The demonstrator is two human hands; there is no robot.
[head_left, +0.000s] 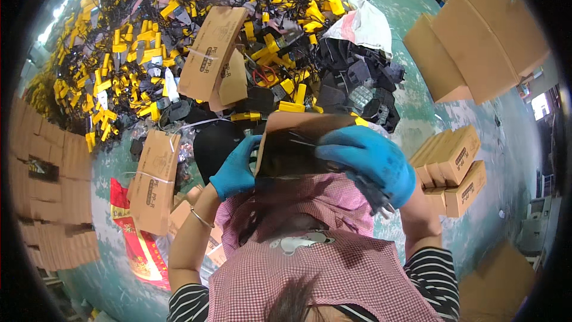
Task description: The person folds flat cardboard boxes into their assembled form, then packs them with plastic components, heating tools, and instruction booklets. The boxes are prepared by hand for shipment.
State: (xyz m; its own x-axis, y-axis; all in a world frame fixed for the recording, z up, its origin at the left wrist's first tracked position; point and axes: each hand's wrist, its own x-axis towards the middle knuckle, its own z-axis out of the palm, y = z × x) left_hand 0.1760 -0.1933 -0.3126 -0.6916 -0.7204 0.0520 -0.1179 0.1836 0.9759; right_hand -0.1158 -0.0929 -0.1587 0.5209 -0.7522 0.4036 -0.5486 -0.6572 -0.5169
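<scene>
My left hand [236, 170], in a blue glove, grips the left side of an open cardboard box [304, 121] in front of my lap. The inside of the box is dark, and I cannot make out what lies in it. My blue-gloved right hand [372, 158] is at the right side of the box, its fingers curled at the opening. Below its palm hangs a black power cord with a plug [381, 201], held in that hand; the rest of the cord is hidden by the glove.
Ahead lies a big heap of yellow-and-black corded tools [143, 48]. Flat cardboard bundles [208, 53] rest on it, and another bundle [152, 182] stands left. Black parts [357, 77] and a white sack [363, 27] lie beyond. Closed boxes [459, 158] are stacked right; cartons [53, 185] line the left.
</scene>
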